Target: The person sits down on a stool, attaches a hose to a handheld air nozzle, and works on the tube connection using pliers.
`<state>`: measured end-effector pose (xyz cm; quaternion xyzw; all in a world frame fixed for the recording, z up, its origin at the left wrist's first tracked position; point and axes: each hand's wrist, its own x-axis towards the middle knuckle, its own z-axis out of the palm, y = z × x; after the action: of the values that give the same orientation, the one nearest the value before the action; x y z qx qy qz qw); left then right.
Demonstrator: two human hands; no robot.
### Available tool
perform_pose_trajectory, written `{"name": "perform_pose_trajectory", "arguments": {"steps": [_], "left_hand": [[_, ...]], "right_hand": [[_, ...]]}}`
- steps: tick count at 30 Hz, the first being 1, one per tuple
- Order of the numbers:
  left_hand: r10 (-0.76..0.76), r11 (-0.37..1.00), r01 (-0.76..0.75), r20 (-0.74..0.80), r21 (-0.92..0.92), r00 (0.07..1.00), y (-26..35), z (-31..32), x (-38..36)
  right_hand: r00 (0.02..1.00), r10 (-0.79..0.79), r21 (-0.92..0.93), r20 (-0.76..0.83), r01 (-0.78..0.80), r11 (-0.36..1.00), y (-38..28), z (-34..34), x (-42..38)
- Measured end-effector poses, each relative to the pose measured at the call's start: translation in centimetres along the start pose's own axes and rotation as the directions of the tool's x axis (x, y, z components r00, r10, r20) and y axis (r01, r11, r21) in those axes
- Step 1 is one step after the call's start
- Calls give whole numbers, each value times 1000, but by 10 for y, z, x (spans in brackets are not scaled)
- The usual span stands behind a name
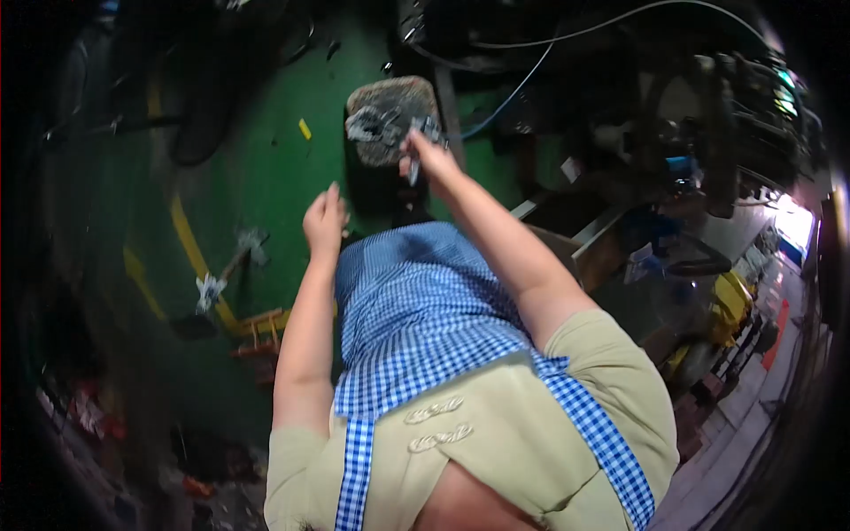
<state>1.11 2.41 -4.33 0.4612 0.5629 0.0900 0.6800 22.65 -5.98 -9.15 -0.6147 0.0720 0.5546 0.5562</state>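
My right hand [430, 159] is closed around a narrow grey tool-like piece [414, 170], which looks like metal; blur hides its exact kind. It is over the near right side of a worn, rough-edged block or stool top [390, 93]. On that top lies a crumpled grey bundle [365, 124], with dark small pieces beside it. Lower and to the left, my left hand [326, 221] hangs apart from the block above the green floor. Its fingers are curled in, and whatever they may hold is hidden.
A hammer-shaped object with grey wrapped ends [210, 290] lies on the green floor [292, 97] at left, near yellow lines and a small wooden rack [258, 334]. A yellow scrap [305, 129] lies left of the block. Dark machinery and a blue hose [509, 99] are at right.
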Motion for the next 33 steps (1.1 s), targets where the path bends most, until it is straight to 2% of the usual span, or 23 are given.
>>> {"name": "perform_pose_trajectory", "arguments": {"steps": [2, 4, 6, 7, 8, 10, 11, 12, 14, 15, 16, 19, 22, 23, 24, 25, 26, 27, 28, 30, 32, 33], "left_hand": [[-35, 989, 28, -47, -143, 998, -30, -7, -4], [28, 989, -15, 81, -147, 996, -6, 12, -30], [7, 983, 58, 349, -176, 937, 16, 31, -45], [-37, 984, 112, 463, -135, 886, 11, 37, -41], [-58, 987, 124, 488, -105, 871, 18, 50, -43], [82, 954, -212, 496, 212, 864, 42, 61, -59], [113, 948, -241, 484, 210, 868, 41, 62, -59], [108, 971, -194, 465, 142, 879, 41, 60, -61], [121, 947, -235, 433, 220, 893, 50, 51, -64], [208, 867, -367, 425, 336, 881, 56, 42, -70], [253, 838, -413, 416, 357, 874, 73, 38, -81], [374, 815, -457, 280, 357, 884, 88, 29, -96], [428, 817, -468, 190, 338, 884, 92, 12, -98], [477, 769, -509, 183, 386, 859, 94, 2, -96], [438, 807, -463, 153, 368, 886, 95, -10, -94], [461, 807, -481, 144, 341, 875, 93, -25, -90], [483, 807, -500, 137, 314, 865, 90, -40, -88], [502, 793, -506, 106, 340, 858, 96, -53, -92], [522, 779, -510, 74, 365, 850, 101, -66, -97], [507, 823, -484, 1, 296, 862, 99, -97, -103], [358, 915, -335, -72, 226, 931, 94, -137, -112], [371, 917, -348, -91, 196, 924, 89, -155, -117]], "right_hand": [[998, -68, 12, -4, 68, 998, 3, -13, -33], [994, -105, -72, 16, 106, 992, 6, -19, -65], [956, -240, -265, 168, 279, 923, 26, -31, -74], [947, -263, -300, 184, 309, 903, 30, -26, -85], [935, -278, -398, 222, 347, 849, 32, -21, -92], [884, -407, -536, 230, 464, 705, 36, -2, -109], [855, -450, -500, 257, 516, 696, 39, 6, -108], [825, -489, -461, 282, 564, 685, 41, 11, -107], [816, -464, -642, 344, 565, 518, 21, 21, -115], [783, -481, -614, 393, 614, 496, 8, 27, -121], [733, -517, -536, 441, 678, 503, -6, 34, -130], [683, -435, -487, 587, 726, 485, -29, 38, -144], [719, -84, -606, 690, 637, 477, -57, 26, -156], [742, -107, -645, 661, 636, 425, -61, 10, -153], [825, 67, -769, 562, 491, 409, -82, -7, -153], [894, 90, -870, 439, 398, 292, -91, -32, -142], [967, -46, -966, 251, 253, 57, -92, -58, -127], [997, -72, -999, 24, 26, 29, -107, -81, -121], [937, -345, -998, -58, -67, -14, -105, -111, -105], [778, -520, -854, -352, -41, 518, -121, -148, -78], [562, -690, -786, -456, 109, 609, -134, -169, -46], [541, -671, -738, -506, 130, 662, -142, -175, -30]]}}
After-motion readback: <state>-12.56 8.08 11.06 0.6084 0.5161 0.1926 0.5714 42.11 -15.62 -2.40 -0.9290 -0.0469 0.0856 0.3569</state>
